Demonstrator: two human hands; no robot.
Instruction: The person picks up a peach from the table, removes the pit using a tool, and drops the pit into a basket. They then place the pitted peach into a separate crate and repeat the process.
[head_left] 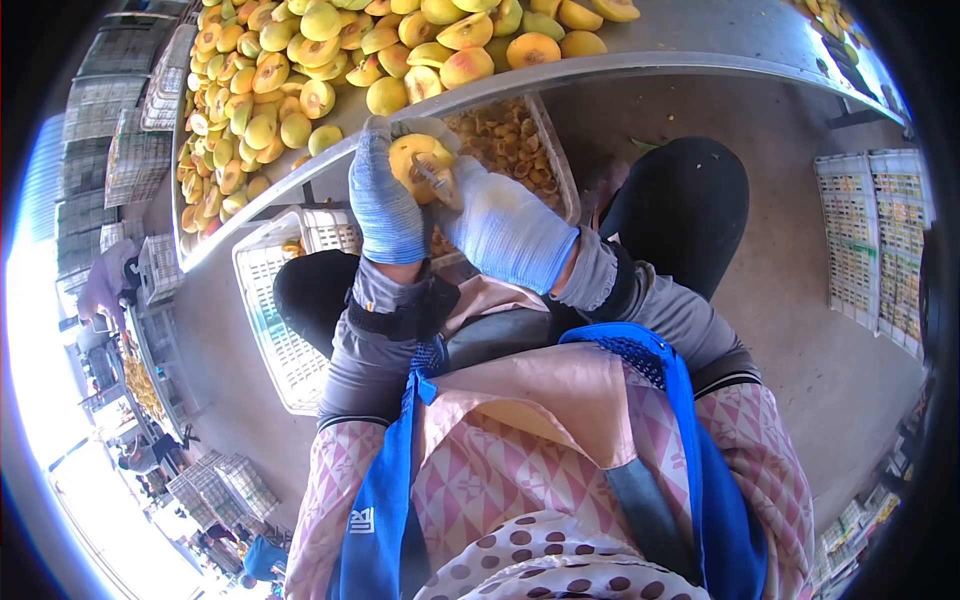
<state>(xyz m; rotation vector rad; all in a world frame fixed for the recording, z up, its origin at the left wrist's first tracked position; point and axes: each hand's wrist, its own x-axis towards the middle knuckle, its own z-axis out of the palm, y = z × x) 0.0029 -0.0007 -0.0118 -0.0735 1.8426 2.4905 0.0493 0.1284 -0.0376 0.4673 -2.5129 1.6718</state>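
Note:
My left hand (388,205), in a light blue and grey glove, is wrapped round a yellow halved fruit (408,160). Close against it, my right hand (505,222), gloved alike, is closed round a small metal tool (432,182) whose tip lies at the cut face of the fruit. Both hands are above my lap, just in front of the metal table's edge (480,90). Many halved yellow fruits (270,110) are heaped on the table beyond them. Below the hands, a crate (560,165) holds brown-orange pieces.
A white basket (285,340) stands by my left knee (310,290). My right knee (690,200) is under the table's edge. Stacked crates (875,245) are at the far right, and more crates (135,160) at the left. People (105,280) are at another table at the far left.

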